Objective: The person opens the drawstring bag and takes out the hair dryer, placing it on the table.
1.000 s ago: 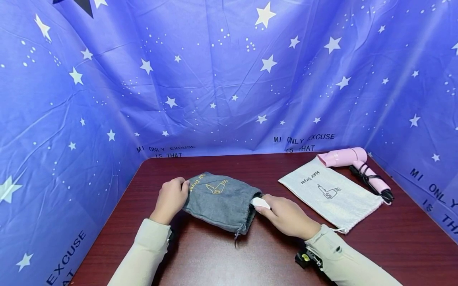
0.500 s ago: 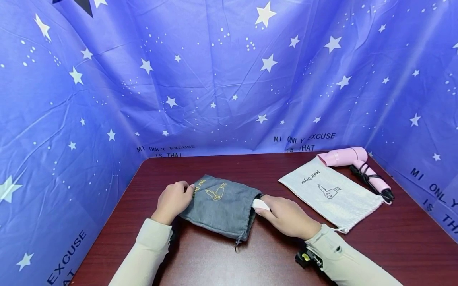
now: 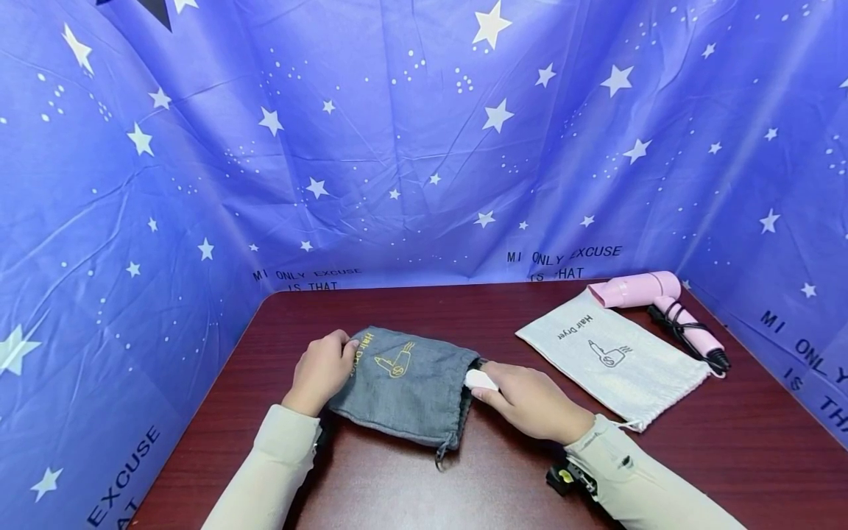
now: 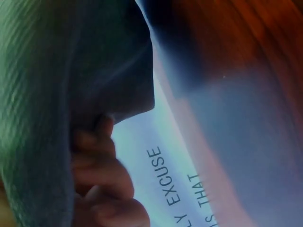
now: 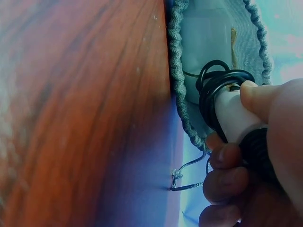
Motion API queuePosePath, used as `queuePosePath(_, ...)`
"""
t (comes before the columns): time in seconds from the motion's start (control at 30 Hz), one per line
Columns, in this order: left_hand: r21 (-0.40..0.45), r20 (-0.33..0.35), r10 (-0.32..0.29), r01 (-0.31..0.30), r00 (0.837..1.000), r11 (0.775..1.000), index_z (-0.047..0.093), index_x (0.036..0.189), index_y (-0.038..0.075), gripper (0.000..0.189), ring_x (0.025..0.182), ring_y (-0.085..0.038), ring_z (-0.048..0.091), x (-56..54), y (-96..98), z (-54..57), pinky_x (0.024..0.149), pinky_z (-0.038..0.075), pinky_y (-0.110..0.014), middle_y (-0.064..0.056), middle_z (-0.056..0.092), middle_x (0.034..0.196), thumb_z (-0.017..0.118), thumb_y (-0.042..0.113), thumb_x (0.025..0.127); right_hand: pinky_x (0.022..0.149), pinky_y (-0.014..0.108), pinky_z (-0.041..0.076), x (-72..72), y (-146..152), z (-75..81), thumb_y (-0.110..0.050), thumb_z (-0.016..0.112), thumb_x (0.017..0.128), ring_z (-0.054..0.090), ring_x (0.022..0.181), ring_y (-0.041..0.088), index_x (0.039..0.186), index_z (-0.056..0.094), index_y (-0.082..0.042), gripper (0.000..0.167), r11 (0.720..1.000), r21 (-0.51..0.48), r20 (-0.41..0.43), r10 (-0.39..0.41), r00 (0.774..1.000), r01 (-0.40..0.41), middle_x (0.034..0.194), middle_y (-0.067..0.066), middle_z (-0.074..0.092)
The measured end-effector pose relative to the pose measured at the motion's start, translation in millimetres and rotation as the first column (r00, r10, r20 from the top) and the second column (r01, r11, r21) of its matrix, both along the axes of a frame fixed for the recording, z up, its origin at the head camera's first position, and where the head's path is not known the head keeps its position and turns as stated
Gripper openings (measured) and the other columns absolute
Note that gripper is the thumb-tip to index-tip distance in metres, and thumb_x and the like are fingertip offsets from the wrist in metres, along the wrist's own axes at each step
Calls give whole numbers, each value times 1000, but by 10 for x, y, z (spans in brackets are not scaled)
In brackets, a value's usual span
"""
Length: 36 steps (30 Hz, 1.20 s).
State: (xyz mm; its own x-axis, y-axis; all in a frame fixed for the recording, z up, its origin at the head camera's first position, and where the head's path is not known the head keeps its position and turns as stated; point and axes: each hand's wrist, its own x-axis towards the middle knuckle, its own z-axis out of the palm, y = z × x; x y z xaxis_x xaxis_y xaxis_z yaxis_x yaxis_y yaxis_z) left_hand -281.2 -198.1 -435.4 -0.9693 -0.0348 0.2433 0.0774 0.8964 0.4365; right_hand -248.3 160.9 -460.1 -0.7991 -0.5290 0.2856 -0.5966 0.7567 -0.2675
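A grey drawstring bag [image 3: 417, 390] with yellow "Hair Dryer" lettering is held over the near middle of the table. My left hand [image 3: 322, 372] grips its bottom end, with curled fingers [image 4: 106, 184] showing behind the cloth in the left wrist view. The bag's mouth faces right. Inside it lies the body of a white hair dryer [image 5: 206, 47], seen through the opening in the right wrist view. My right hand [image 3: 530, 397] holds the dryer's handle, which sticks out of the mouth. A black cord [image 5: 222, 78] is wound around that handle. The bag's drawstring loop [image 5: 187, 177] hangs below the mouth.
On the right side of the table [image 3: 391, 500], a white drawstring bag [image 3: 623, 353] printed "Hair Dryer" lies flat. A pink hair dryer [image 3: 642, 288] rests at its far corner, black cord around the handle. Blue star-patterned cloth [image 3: 397, 147] surrounds the table's back and sides.
The grey bag has turned and flattened, bringing more of its lettering into sight. My left hand has shifted slightly right with the bag's end. My right hand has barely moved.
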Motion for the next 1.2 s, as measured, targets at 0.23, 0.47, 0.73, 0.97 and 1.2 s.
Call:
queuePosePath(0.23,13,-37,23,-22,999,1000,67,98,10,21,80,-35,70,0,-5,16,67,51,-52,-14,73,89,58,28,105,64,28,43,-1,5,1,-54,53,104,50,72,3,95,51,-30,26,1000,-1,-13,-4,1000,4,78,-18,46)
queuePosePath(0.47,17,-51,54,-53,997,998,65,101,9,22,84,-41,71,-10,-41,27,68,51,-57,-18,74,94,56,29,106,63,28,43,-20,18,-10,-54,53,104,50,71,3,95,52,-31,25,1000,-9,-13,-10,1000,10,77,-19,47)
queuePosePath(0.73,11,-51,52,-51,997,999,65,102,10,22,83,-40,71,-11,-84,43,66,50,-56,-16,74,93,56,29,106,66,30,46,-27,29,-14,-53,53,105,51,74,3,99,54,-30,23,1000,-15,-21,-10,1000,10,81,-19,49)
queuePosePath(0.97,15,-47,60,-60,997,998,66,103,12,22,84,-39,71,-3,-105,52,67,51,-56,-14,74,94,56,31,107,66,30,46,-30,29,-10,-53,53,105,51,74,2,99,54,-31,23,1000,-19,-23,0,1000,0,80,-20,49)
queuePosePath(1.2,13,-54,60,-60,997,998,65,104,11,21,86,-42,71,-8,-138,53,68,51,-58,-18,74,98,56,30,107,66,26,43,-44,46,-5,-50,55,105,49,72,2,98,54,-30,20,999,-46,9,10,1000,-10,78,-19,47)
